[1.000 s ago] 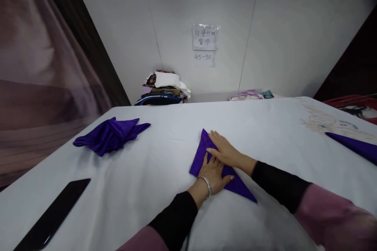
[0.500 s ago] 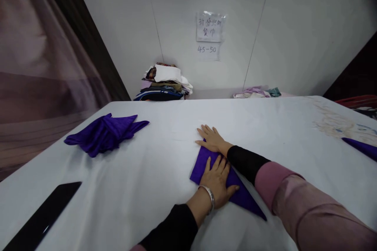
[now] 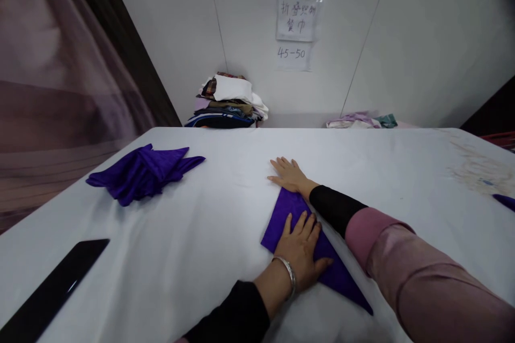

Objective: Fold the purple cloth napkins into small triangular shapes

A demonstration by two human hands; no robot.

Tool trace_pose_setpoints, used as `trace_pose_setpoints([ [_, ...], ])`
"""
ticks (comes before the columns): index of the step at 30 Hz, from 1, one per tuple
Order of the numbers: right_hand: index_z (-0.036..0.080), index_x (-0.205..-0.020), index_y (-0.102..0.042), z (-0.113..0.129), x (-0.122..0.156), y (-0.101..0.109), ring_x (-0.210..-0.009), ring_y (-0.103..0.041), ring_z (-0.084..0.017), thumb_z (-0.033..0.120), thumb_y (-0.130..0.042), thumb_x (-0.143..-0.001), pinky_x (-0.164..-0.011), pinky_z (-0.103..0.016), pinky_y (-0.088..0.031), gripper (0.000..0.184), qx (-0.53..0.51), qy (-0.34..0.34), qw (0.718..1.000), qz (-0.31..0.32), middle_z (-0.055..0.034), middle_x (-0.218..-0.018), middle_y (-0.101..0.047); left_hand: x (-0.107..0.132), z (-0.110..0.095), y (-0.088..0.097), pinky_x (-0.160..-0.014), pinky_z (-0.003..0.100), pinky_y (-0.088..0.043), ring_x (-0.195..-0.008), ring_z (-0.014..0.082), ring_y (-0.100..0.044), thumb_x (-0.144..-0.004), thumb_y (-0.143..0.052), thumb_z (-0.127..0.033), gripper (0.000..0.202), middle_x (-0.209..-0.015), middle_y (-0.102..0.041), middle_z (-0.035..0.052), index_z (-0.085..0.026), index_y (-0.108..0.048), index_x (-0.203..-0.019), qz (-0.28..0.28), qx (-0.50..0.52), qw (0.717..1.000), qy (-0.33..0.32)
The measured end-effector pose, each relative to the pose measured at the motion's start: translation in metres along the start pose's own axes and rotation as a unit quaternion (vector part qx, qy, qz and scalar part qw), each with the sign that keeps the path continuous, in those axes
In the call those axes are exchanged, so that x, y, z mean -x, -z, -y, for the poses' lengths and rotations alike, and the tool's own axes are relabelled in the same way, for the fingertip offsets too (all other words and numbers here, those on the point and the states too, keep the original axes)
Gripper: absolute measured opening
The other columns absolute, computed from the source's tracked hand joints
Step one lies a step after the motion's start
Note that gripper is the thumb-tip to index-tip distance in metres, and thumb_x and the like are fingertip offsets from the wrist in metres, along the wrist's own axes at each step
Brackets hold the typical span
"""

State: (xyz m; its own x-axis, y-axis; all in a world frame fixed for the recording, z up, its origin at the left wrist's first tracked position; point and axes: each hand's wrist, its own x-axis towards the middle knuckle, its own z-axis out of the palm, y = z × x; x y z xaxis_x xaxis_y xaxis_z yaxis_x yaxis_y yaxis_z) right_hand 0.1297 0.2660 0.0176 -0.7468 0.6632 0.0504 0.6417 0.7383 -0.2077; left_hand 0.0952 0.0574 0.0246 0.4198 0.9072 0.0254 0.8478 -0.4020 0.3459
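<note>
A purple cloth napkin [image 3: 277,222], folded into a long triangle, lies flat on the white-covered table in front of me. Its narrow tip points toward me and to the right. Flat across its middle rests my left hand [image 3: 300,249], fingers spread, with a silver bangle at the wrist. My right hand [image 3: 288,176] lies at the napkin's far corner, palm down and fingers apart, mostly on the white cloth beyond it. The right forearm crosses just beside the napkin's right edge. Parts of the napkin under the left hand are hidden.
Crumpled purple cloths [image 3: 142,174] lie at the table's left. A black flat strip [image 3: 56,289] is at the near left. Another purple cloth [image 3: 505,202] shows at the right edge. Folded clothes [image 3: 227,102] are stacked behind the table [image 3: 217,257], below a handwritten wall sign [image 3: 298,16].
The view has tipped slightly downward. My right hand has slid a little away from me, baring more of the napkin's far corner. My left hand stays pressed on the napkin.
</note>
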Motion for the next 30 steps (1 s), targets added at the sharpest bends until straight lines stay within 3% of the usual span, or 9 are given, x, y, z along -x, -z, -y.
trace_pose_setpoints([
  [6, 0.019, -0.144, -0.016, -0.012, -0.020, -0.002, -0.137, -0.010, -0.030, 0.072, -0.011, -0.082, -0.107, -0.051, -0.007, 0.082, -0.002, -0.011, 1.000, 0.005, -0.0121, -0.150, -0.017, 0.000, -0.002, 0.002, -0.111, 0.055, -0.004, -0.138, 0.0258, -0.004, -0.087, -0.028, -0.056, 0.067, -0.150, -0.020, 0.0075, -0.017, -0.024, -0.142, 0.011, -0.003, 1.000, 0.002],
  [14, 0.018, -0.144, -0.017, -0.024, -0.040, -0.006, -0.137, -0.009, -0.032, 0.073, -0.013, -0.081, -0.106, -0.053, -0.006, 0.084, -0.009, -0.023, 1.000, 0.009, -0.0116, -0.151, -0.014, 0.001, -0.003, 0.006, -0.111, 0.055, -0.003, -0.138, 0.0266, -0.004, -0.085, -0.024, -0.063, 0.072, -0.151, -0.017, 0.0059, -0.020, -0.021, -0.143, 0.024, 0.011, 1.000, 0.008],
  [19, 0.018, -0.143, -0.022, -0.027, -0.047, -0.004, -0.137, -0.008, -0.032, 0.073, -0.021, -0.081, -0.107, -0.053, -0.002, 0.083, -0.091, -0.048, 0.995, -0.005, -0.0093, -0.150, -0.017, 0.002, -0.003, 0.009, -0.111, 0.055, -0.003, -0.138, 0.0269, -0.004, -0.085, -0.025, -0.063, 0.072, -0.151, -0.017, 0.0054, -0.020, -0.019, -0.143, 0.030, 0.012, 0.999, 0.009],
  [22, 0.015, -0.143, -0.021, -0.030, -0.046, 0.007, -0.136, -0.015, -0.029, 0.067, -0.004, -0.085, -0.109, -0.050, -0.010, 0.080, -0.131, -0.066, 0.989, -0.011, -0.0095, -0.150, -0.019, 0.002, -0.003, 0.008, -0.111, 0.055, -0.003, -0.138, 0.0260, -0.004, -0.085, -0.023, -0.064, 0.072, -0.151, -0.016, 0.0056, -0.020, -0.020, -0.143, 0.027, 0.012, 1.000, 0.007],
  [24, 0.014, -0.145, -0.014, -0.031, -0.035, 0.018, -0.136, -0.019, -0.024, 0.060, 0.010, -0.086, -0.109, -0.045, -0.018, 0.079, -0.157, -0.080, 0.984, -0.021, -0.0087, -0.150, -0.017, 0.001, -0.002, 0.006, -0.111, 0.055, -0.003, -0.138, 0.0262, -0.005, -0.085, -0.023, -0.064, 0.073, -0.151, -0.016, 0.0058, -0.020, -0.021, -0.143, 0.024, 0.009, 1.000, 0.006],
  [26, 0.013, -0.145, -0.009, -0.028, -0.014, 0.029, -0.136, -0.019, -0.020, 0.058, 0.013, -0.086, -0.109, -0.040, -0.021, 0.078, -0.178, -0.092, 0.979, -0.033, -0.0076, -0.151, -0.015, 0.000, 0.000, 0.003, -0.110, 0.056, -0.003, -0.138, 0.0270, -0.005, -0.085, -0.025, -0.064, 0.073, -0.151, -0.017, 0.0062, -0.019, -0.021, -0.143, 0.023, 0.000, 1.000, 0.007],
  [30, 0.017, -0.144, -0.018, -0.003, 0.064, 0.038, -0.137, -0.015, -0.020, 0.064, -0.010, -0.088, -0.111, -0.039, -0.017, 0.074, -0.235, -0.106, 0.965, -0.053, -0.0058, -0.150, -0.019, -0.003, 0.002, -0.002, -0.110, 0.056, 0.000, -0.138, 0.0277, -0.006, -0.084, -0.027, -0.063, 0.074, -0.151, -0.017, 0.0074, -0.018, -0.022, -0.143, 0.027, -0.015, 1.000, 0.005],
])
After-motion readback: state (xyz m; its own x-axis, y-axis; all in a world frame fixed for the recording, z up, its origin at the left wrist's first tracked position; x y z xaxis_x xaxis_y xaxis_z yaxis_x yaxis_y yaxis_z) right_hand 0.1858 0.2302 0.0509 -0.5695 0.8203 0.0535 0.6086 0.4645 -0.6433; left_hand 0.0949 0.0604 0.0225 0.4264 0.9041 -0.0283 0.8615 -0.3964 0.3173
